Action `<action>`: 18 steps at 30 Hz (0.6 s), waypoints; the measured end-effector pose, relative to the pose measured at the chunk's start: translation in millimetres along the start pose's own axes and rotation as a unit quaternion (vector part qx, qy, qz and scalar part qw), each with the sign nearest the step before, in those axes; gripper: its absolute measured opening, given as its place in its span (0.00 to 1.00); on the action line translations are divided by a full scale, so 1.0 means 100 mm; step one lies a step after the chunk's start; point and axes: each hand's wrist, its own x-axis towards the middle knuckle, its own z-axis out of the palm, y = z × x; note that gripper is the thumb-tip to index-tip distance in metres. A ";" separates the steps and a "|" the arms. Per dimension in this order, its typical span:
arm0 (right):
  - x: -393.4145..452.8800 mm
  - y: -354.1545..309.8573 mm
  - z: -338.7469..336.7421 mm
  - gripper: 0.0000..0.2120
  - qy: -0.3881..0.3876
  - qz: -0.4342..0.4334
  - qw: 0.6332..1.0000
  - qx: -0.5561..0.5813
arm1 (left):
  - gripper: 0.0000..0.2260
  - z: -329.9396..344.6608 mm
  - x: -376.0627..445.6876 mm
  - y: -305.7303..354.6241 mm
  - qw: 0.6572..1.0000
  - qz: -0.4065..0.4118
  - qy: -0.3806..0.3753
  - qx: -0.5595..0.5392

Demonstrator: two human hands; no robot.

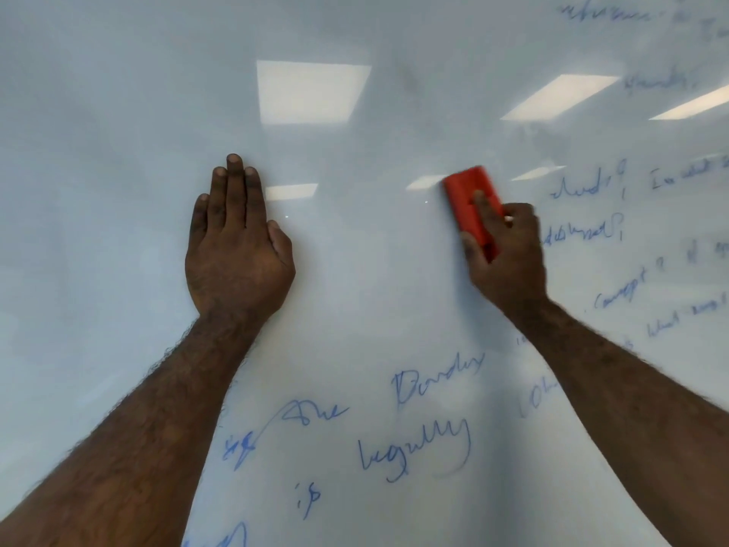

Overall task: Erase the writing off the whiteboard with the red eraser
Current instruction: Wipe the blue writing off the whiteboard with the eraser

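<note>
Head view: my right hand (507,254) grips the red rectangular plastic eraser (473,205) against the glossy white whiteboard (118,112), long axis upright; blue handwriting (414,424) lies below and rightward. My left hand (236,246) presses flat, fingers straight.

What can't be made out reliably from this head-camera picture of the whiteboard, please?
- Blue writing right of the red eraser: blurred, illegible.
- Writing at the top right: blurred, and cut by the frame edge.
- Writing behind the right hand and forearm: hidden.
- Eraser's wiping face: turned to the whiteboard, unseen.
- Left hand: its palm faces the board, so contact is unclear.
</note>
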 end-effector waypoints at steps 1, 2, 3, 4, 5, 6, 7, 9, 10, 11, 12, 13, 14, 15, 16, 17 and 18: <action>-0.06 0.15 -0.03 0.30 0.017 0.065 0.998 0.002 | 0.28 0.00 0.00 0.00 1.000 0.000 0.000 -0.001; -0.12 0.29 -0.06 0.31 0.029 0.129 0.991 -0.002 | 0.28 0.00 0.01 0.00 1.000 0.000 0.001 0.000; -0.20 0.43 -0.10 0.31 0.035 0.189 0.981 -0.009 | 0.28 0.00 0.00 0.00 1.000 0.000 0.001 0.002; -0.27 0.56 -0.14 0.31 0.039 0.244 0.969 -0.017 | 0.28 0.00 0.00 0.00 1.000 -0.001 0.001 0.003; -0.33 0.66 -0.17 0.31 0.043 0.295 0.954 -0.023 | 0.28 0.00 0.00 0.00 1.000 -0.001 0.001 0.003; -0.36 0.73 -0.20 0.31 0.045 0.343 0.938 -0.026 | 0.28 0.00 -0.01 0.01 1.000 -0.002 -0.002 0.003; -0.37 0.77 -0.21 0.31 0.049 0.385 0.921 -0.027 | 0.28 0.01 -0.01 0.02 1.000 -0.003 -0.004 0.002; -0.29 0.73 -0.20 0.31 0.057 0.438 0.897 -0.028 | 0.28 0.00 -0.01 0.03 1.000 -0.005 -0.004 0.001; -0.22 0.67 -0.18 0.31 0.062 0.447 0.892 -0.028 | 0.28 0.00 0.00 0.03 1.000 -0.004 -0.004 0.001; -0.15 0.60 -0.15 0.31 0.066 0.439 0.896 -0.028 | 0.28 -0.01 0.00 0.02 1.000 -0.005 -0.004 0.000; -0.07 0.51 -0.12 0.31 0.066 0.416 0.907 -0.027 | 0.28 -0.01 0.00 0.02 1.000 -0.006 -0.004 0.000; 0.02 0.42 -0.09 0.31 0.061 0.382 0.922 -0.025 | 0.28 -0.01 -0.01 0.01 1.000 -0.006 -0.003 0.001; 0.12 0.34 -0.06 0.31 0.053 0.341 0.938 -0.023 | 0.28 0.00 -0.01 0.01 1.000 -0.005 -0.002 0.002; 0.21 0.25 -0.03 0.31 0.041 0.291 0.956 -0.023 | 0.28 0.00 -0.01 0.00 1.000 -0.004 0.000 0.003; 0.30 0.16 -0.01 0.31 0.026 0.230 0.973 -0.023 | 0.28 0.01 -0.01 0.00 1.000 -0.003 0.000 0.002; 0.38 0.07 0.01 0.31 0.010 0.160 0.987 -0.021 | 0.28 0.01 -0.01 0.00 1.000 -0.003 0.002 0.002; 0.44 -0.03 0.04 0.30 -0.004 0.093 0.995 -0.017 | 0.28 0.01 -0.01 -0.01 1.000 -0.003 0.003 0.002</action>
